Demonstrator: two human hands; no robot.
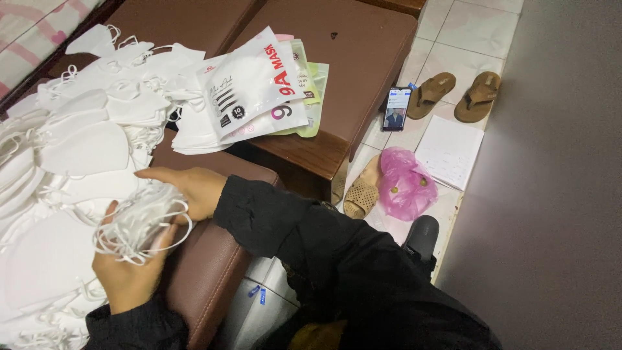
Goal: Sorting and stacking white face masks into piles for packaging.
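- Left hand (129, 269) low in the head view, fingers curled round a stack of white face masks (139, 217) with loose ear loops spilling over the knuckles; grip closed on the stack from below.
- Right hand (188, 188) laid against the far side of the same stack, palm inward, fingers pressed to the masks; closed on them from above and beside, black sleeve (291, 227) running back to the lower right.
- Stack held just above the edge of a brown padded seat (207, 272), between both hands, at the lower left of the view.
- Heap of loose white masks (78, 129) spread across the left, touching the held stack and reaching up towards the top left corner; tangled ear loops along the bottom left edge.
- Pile of flat printed mask pouches (253, 91) fanned out on a brown wooden surface (369, 58), just beside the heap; white pouch uppermost, pale green and pink ones showing beneath.
- On the tiled floor (466, 26) to the right, well apart from the hands: a phone (396, 109) with a lit screen, a pair of brown sandals (453, 96), a white sheet of paper (450, 150), a crumpled pink plastic bag (405, 185), a tan woven slipper (360, 194) partly under the bag.
- Dark rounded object (421, 233) near the bag; kind not clear.
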